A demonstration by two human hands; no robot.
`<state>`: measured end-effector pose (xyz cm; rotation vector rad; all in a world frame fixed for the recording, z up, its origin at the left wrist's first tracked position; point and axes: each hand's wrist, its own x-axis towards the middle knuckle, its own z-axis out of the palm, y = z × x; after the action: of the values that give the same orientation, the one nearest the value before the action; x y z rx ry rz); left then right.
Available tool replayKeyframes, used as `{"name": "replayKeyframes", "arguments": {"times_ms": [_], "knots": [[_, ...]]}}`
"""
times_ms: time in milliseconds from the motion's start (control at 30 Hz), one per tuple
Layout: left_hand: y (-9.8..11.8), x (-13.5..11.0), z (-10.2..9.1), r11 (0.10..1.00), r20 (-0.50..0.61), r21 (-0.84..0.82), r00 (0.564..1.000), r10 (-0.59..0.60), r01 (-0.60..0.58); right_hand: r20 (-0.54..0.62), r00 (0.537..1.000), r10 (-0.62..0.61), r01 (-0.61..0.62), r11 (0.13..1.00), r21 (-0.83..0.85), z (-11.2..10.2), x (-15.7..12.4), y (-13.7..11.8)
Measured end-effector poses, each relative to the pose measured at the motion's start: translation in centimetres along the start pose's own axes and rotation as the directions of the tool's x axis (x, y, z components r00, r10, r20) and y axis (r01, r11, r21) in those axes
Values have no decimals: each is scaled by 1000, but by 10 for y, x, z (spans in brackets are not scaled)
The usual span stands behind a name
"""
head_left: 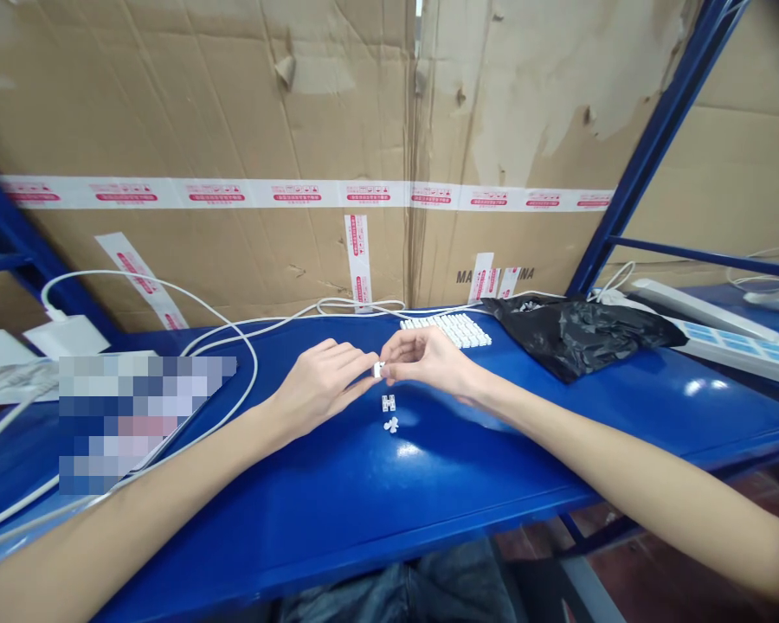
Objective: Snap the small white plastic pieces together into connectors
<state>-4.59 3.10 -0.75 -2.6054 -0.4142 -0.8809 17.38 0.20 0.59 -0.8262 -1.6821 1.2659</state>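
My left hand (321, 385) and my right hand (428, 359) meet over the blue shelf top (376, 493), fingertips pinched together on a small white plastic part (378, 369). Just below them a small white H-shaped part (388, 402) lies on the shelf, and nearer to me a tiny white clip piece (390, 424). Behind my right hand a neat row of several small white parts (451, 329) is laid out on the shelf.
A crumpled black plastic bag (575, 333) lies to the right. White cables (234, 324) loop over the left side. A blurred flat item (126, 415) sits at left. Cardboard sheets (266, 130) wall the back. White power strips (733, 342) lie at far right.
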Motion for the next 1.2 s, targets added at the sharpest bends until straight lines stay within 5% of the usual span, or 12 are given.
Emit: {"name": "replayKeyframes", "arguments": {"times_ms": [133,233,400,567,767,933,1200], "knots": [[1,2,-5,998,-64,63,997,34,-30,-3,999,33,-33,997,63,-9,-1,-7],[0,0,-2,999,-75,34,997,2,1,136,991,3,13,993,-115,-22,-3,-16],[-2,-3,8,994,-59,-48,993,-98,95,455,890,-19,206,908,-365,-28,-12,-24],[-1,-3,10,993,-11,-68,995,-99,98,592,805,44,279,853,-441,-19,-15,-19],[-1,-3,8,991,32,-83,995,-99,101,523,852,28,270,833,-484,-19,-13,-19],[-1,-4,8,999,28,-14,999,-32,32,257,966,-32,157,861,-484,-12,-12,-17],[2,-5,7,1000,-59,-18,998,-16,15,230,973,-32,111,935,-336,-4,-8,-4]]}}
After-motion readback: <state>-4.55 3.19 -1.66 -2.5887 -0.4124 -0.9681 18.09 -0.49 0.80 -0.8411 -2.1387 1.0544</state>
